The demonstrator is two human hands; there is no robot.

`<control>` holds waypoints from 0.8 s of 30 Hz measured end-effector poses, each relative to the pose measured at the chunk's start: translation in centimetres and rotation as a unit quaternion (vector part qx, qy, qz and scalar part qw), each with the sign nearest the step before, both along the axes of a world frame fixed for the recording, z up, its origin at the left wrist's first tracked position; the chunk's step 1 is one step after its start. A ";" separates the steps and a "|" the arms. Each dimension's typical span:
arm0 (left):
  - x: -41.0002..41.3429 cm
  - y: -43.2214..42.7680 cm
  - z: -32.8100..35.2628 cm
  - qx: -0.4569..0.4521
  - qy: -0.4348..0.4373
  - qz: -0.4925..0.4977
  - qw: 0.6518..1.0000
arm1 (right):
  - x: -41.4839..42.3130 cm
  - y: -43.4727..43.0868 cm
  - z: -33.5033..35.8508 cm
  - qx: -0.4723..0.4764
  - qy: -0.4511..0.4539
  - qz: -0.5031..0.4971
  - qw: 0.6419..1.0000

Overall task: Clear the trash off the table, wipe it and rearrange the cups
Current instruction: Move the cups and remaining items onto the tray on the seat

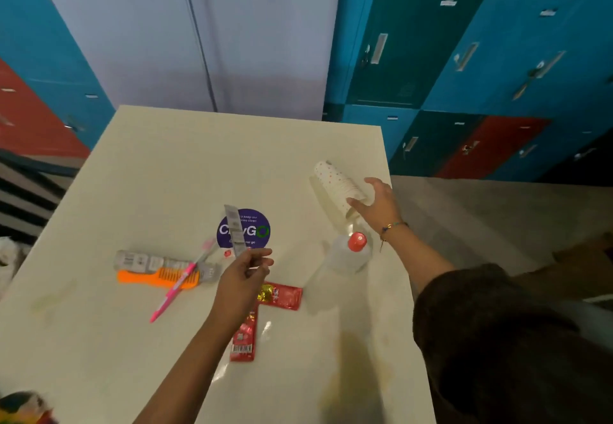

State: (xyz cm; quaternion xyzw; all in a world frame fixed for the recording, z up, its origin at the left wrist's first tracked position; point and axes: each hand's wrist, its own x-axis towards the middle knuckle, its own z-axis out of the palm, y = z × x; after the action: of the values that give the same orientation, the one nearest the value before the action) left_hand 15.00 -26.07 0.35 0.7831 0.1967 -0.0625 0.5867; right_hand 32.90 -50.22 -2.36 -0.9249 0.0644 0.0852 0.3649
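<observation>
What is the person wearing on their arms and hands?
The right hand has a thin bracelet of small coloured beads at the wrist, with a little piece dangling. A dark sleeve covers that arm's upper part. The left hand wears nothing, and its arm shows no sleeve.

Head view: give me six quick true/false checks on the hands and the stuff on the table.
1. The left hand pinches a grey wrapper strip. True.
2. The right hand holds a stack of dotted paper cups. True.
3. That stack stands upright on the table. False: it is tilted in the hand.
4. The clear bottle has a blue cap. False: the cap is red.
5. The pink pen lies across the orange comb. True.
6. The red sachets are inside the cups. False: they lie on the table.
</observation>
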 end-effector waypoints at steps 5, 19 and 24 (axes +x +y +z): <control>2.5 2.4 -1.9 0.007 0.019 0.010 1.000 | 5.4 2.7 -0.4 -0.239 0.057 0.205 0.947; 2.1 2.7 -1.4 0.001 0.022 0.034 0.999 | 4.7 0.8 -0.7 -0.154 0.105 0.118 0.975; 0.0 -1.4 0.2 -0.018 0.004 -0.018 1.000 | -1.4 -4.0 4.4 0.027 0.025 -0.056 0.998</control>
State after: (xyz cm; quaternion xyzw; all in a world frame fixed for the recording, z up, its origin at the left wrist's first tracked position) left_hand 14.97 -27.51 0.50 0.7756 0.1833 -0.0799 0.5987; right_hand 31.46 -54.22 2.05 -0.9073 0.1231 0.0889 0.3920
